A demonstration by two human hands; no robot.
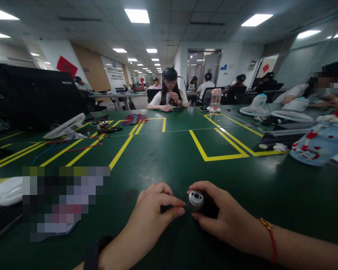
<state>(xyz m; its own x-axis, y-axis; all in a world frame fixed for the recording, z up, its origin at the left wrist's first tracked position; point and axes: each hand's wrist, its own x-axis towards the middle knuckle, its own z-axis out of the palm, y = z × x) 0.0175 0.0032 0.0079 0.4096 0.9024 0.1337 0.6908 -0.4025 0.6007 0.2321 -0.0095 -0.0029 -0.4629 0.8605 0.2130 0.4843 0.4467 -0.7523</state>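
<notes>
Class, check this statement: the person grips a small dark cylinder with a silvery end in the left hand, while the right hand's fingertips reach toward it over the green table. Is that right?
Not quite: the hands are swapped. The head view shows the right hand gripping the small dark cylinder with the silvery end, while the left hand reaches its fingertips toward it over the green table.

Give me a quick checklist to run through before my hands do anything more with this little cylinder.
1. Right hand wraps the small cylinder: ok.
2. Left hand fingertips pinched beside the cylinder's end: ok; contact cannot tell.
3. Cylinder's light end cap faces the camera: ok.
4. Bare green table ahead of the hands: ok.
5. Blue bottle lies well off to the right, apart from the hands: ok.
6. Anything held in the left pinch: cannot tell.
</notes>
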